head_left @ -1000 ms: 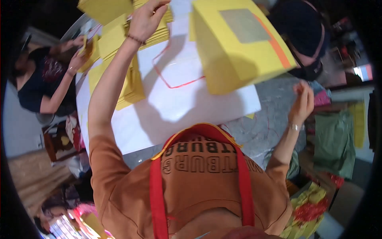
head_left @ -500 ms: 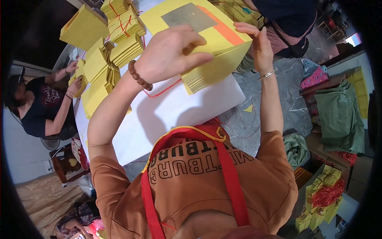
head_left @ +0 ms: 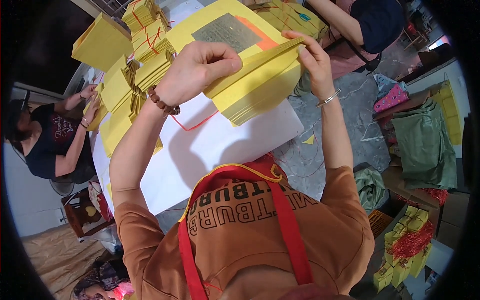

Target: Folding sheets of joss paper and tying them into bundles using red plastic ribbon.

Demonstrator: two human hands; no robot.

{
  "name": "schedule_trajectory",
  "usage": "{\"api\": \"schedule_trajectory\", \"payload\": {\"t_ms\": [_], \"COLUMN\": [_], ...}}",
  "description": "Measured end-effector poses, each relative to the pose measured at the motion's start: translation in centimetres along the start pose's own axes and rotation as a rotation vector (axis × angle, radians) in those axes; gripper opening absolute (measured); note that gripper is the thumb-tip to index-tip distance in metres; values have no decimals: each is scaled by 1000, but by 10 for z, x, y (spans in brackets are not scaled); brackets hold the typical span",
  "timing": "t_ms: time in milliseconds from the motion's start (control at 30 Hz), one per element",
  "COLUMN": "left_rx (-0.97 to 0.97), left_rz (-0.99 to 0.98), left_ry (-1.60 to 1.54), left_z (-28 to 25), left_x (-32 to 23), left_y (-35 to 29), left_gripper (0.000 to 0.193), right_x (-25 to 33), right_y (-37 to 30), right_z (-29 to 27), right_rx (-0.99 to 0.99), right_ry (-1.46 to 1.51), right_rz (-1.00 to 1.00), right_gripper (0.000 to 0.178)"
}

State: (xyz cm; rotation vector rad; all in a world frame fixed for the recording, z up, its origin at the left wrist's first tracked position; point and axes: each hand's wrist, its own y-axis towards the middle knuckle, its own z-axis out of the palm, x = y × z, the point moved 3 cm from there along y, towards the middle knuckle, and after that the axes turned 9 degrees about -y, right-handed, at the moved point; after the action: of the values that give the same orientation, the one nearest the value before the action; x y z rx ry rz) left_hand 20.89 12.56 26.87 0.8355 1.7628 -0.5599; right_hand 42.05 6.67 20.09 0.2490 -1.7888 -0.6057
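Observation:
Both of my hands work at a stack of yellow paper (head_left: pixel 250 106) at the near part of the white table. The top sheet (head_left: pixel 220 12) carries a grey metallic rectangle (head_left: pixel 227 34) and an orange band (head_left: pixel 256 31). My left hand (head_left: pixel 197 67) is closed, thumb and fingers pinching the near-left edge, which is lifted into a fold. My right hand (head_left: pixel 316 62) grips the right end of that fold between thumb and fingers. Layered sheet edges show below the fold. A red string (head_left: pixel 192 127) lies on the table beside the stack.
Tied yellow paper bundles (head_left: pixel 142 42) and folded stacks (head_left: pixel 117 87) crowd the table's left side. A co-worker (head_left: pixel 55 127) handles yellow paper at the left; another person (head_left: pixel 375 30) stands at the far right. Green sacks (head_left: pixel 425 145) and yellow bundles (head_left: pixel 407 240) lie on the right.
The near edge of the top sheet is now lifted and folded up. My left hand has closed on it and shifted slightly left and down; my right fingers have closed on the right end.

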Motion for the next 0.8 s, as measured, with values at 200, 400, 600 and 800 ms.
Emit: {"api": "schedule_trajectory", "payload": {"t_ms": [200, 400, 600, 800], "left_rx": [74, 114, 176, 106], "left_rz": [-84, -129, -162, -49], "left_ry": [-101, -146, -142, -69], "left_z": [-3, -4, -8, -5], "left_x": [0, 2, 6, 3], "left_y": [2, 8, 14, 10], "left_gripper": [16, 16, 14, 20], "right_x": [-2, -2, 1, -8], "right_y": [1, 4, 8, 17], "right_z": [-1, -4, -4, -9], "right_rx": [20, 36, 25, 76], "right_ry": [147, 153, 140, 2], "right_rz": [-48, 9, 43, 169], "right_gripper": [41, 48, 41, 25]}}
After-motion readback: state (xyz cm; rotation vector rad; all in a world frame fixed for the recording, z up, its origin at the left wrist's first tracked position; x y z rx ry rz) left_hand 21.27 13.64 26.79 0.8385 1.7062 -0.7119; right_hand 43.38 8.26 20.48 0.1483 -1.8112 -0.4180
